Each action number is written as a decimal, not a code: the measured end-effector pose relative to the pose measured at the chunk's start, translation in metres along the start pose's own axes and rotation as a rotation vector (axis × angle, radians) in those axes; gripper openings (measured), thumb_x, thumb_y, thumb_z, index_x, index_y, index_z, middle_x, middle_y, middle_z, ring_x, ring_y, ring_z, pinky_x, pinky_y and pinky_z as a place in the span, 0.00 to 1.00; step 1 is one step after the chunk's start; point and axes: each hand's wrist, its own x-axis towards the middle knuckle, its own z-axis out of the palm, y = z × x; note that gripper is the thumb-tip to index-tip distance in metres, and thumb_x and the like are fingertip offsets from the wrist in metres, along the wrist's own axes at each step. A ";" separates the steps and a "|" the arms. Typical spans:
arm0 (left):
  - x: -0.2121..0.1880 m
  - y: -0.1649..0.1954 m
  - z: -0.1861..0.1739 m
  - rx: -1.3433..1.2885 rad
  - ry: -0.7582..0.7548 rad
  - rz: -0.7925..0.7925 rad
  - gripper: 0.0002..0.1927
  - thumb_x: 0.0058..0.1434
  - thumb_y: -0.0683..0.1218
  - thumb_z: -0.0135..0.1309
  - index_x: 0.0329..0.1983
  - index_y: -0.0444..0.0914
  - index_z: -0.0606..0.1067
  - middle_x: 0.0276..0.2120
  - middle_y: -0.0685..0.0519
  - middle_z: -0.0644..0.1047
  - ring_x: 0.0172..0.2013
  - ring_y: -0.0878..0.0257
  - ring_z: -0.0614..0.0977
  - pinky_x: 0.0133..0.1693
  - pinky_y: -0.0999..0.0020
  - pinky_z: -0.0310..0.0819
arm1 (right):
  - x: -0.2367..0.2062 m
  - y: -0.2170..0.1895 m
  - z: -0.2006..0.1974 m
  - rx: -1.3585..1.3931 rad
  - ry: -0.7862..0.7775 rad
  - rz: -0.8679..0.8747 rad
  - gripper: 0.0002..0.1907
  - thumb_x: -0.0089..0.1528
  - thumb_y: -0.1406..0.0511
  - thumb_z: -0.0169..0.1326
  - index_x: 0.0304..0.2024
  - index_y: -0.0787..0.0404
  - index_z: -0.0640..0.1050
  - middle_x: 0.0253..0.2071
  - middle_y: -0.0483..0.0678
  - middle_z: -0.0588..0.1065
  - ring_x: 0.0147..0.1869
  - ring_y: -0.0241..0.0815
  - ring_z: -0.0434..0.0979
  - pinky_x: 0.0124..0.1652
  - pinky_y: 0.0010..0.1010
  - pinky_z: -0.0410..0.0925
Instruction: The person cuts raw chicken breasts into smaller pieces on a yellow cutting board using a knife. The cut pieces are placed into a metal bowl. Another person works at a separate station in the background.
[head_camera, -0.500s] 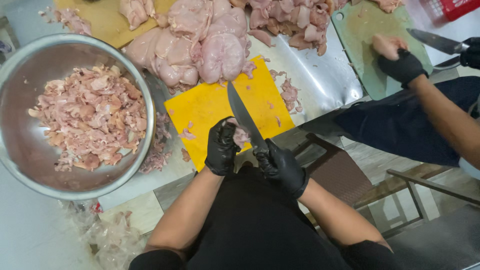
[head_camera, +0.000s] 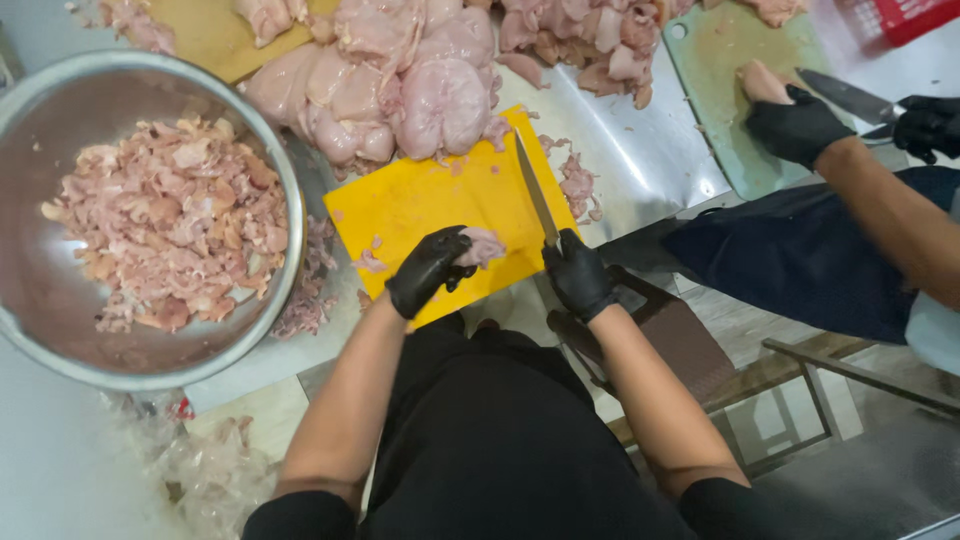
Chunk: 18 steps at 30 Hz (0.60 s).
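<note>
Resting under the left hand (head_camera: 428, 268), chicken piece (head_camera: 484, 245) lies left of the knife (head_camera: 535, 190).

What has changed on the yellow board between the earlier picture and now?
The right hand has swung the knife away from the left hand, so the blade now lies further right on the yellow board. The left hand holds a piece of chicken, now plainly visible. The bowl and the raw chicken pile stayed as they were.

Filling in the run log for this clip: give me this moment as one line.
left hand: holds chicken piece | right hand: grips knife | on: yellow cutting board | left: steel bowl of cut meat
</note>
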 end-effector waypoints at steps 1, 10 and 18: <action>-0.002 0.002 -0.014 0.084 -0.063 -0.084 0.16 0.68 0.52 0.49 0.49 0.36 0.77 0.29 0.54 0.77 0.25 0.69 0.75 0.26 0.74 0.66 | -0.006 0.008 0.003 -0.008 -0.046 0.006 0.16 0.64 0.62 0.57 0.51 0.62 0.73 0.33 0.63 0.77 0.37 0.63 0.78 0.34 0.46 0.68; -0.005 -0.005 -0.016 0.229 0.055 0.023 0.05 0.64 0.42 0.55 0.42 0.37 0.77 0.35 0.57 0.80 0.35 0.69 0.78 0.39 0.74 0.72 | 0.007 -0.016 0.017 -0.143 -0.034 -0.127 0.21 0.61 0.67 0.58 0.58 0.56 0.74 0.48 0.59 0.78 0.50 0.62 0.79 0.47 0.47 0.71; -0.023 0.000 0.008 0.138 0.173 0.246 0.09 0.72 0.43 0.48 0.49 0.38 0.78 0.38 0.57 0.78 0.37 0.70 0.77 0.40 0.74 0.71 | 0.014 -0.103 -0.001 0.492 -0.327 -0.201 0.14 0.64 0.70 0.59 0.53 0.63 0.77 0.43 0.47 0.79 0.41 0.38 0.77 0.42 0.30 0.71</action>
